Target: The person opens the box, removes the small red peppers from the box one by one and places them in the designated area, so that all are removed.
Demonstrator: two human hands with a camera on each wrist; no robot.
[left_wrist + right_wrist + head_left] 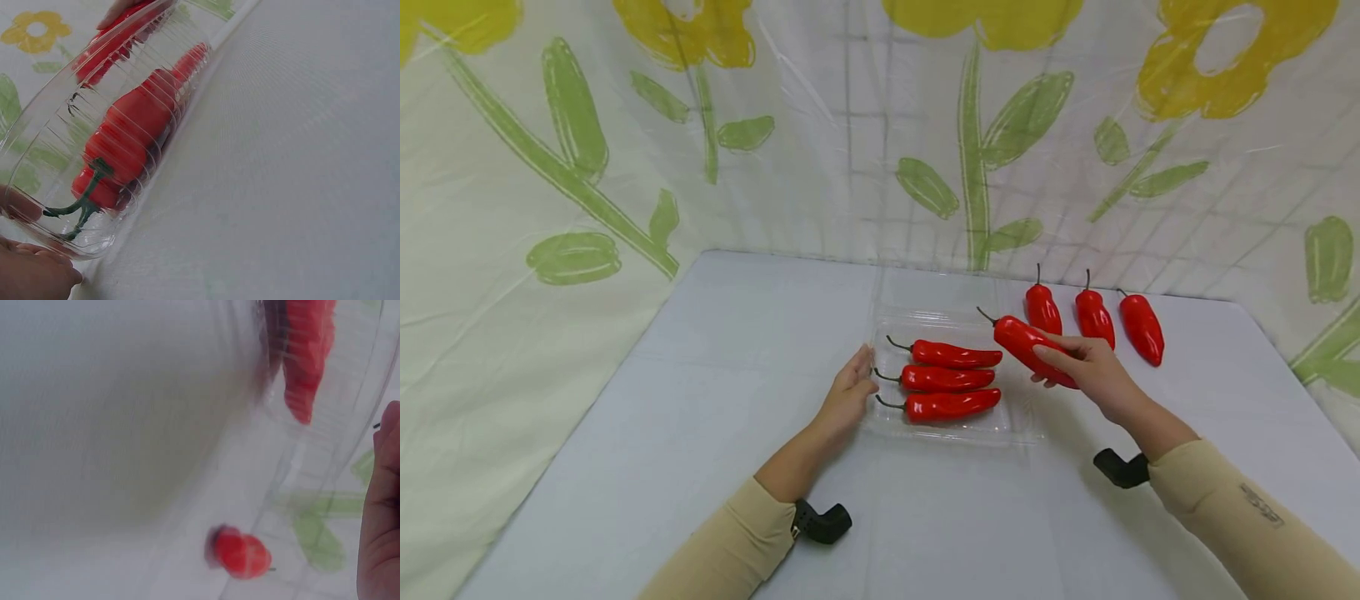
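Observation:
Three long red peppers (950, 380) lie side by side inside a clear plastic container (1030, 436), their green stems toward its left wall. At that left end, my left hand (847, 394) holds the rim; its fingers (39, 265) show right at the container's end in the left wrist view. Over the container's right side, my right hand (1086, 368) grips another red pepper (1024, 342) between thumb and fingers. This pepper is tilted, its stem pointing up and left. In the right wrist view only part of the right hand (381, 506) appears.
Three more red peppers (1142, 329) lie in a row at the table's back right, one partly behind the held pepper. The container's clear lid (936, 290) stands open toward the back. A flowered sheet (820, 167) hangs behind the white table (722, 375).

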